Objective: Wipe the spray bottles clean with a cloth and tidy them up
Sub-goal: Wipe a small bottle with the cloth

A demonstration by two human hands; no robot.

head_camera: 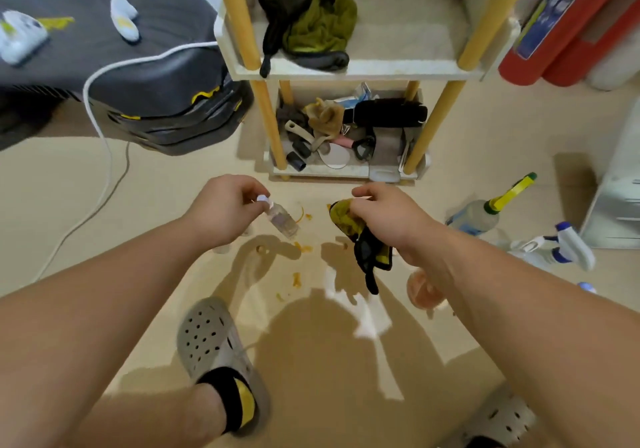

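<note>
My left hand [225,208] pinches the white cap end of a small clear spray bottle [282,221], which tilts down to the right above the floor. My right hand [384,215] grips a yellow and black cloth [363,240] that hangs down from it, a short gap right of the bottle. On the floor at right stand a large clear bottle with a yellow and green nozzle [485,212], a white and blue trigger spray bottle [557,247] and a small orange bottle [424,292] partly behind my right forearm.
A shelf unit with yellow posts [349,67] stands ahead, holding clothes above and clutter below. A grey ironing board [138,49] with a white cable is at left. Orange scraps [301,247] lie on the floor. My feet in grey clogs [214,343] are below.
</note>
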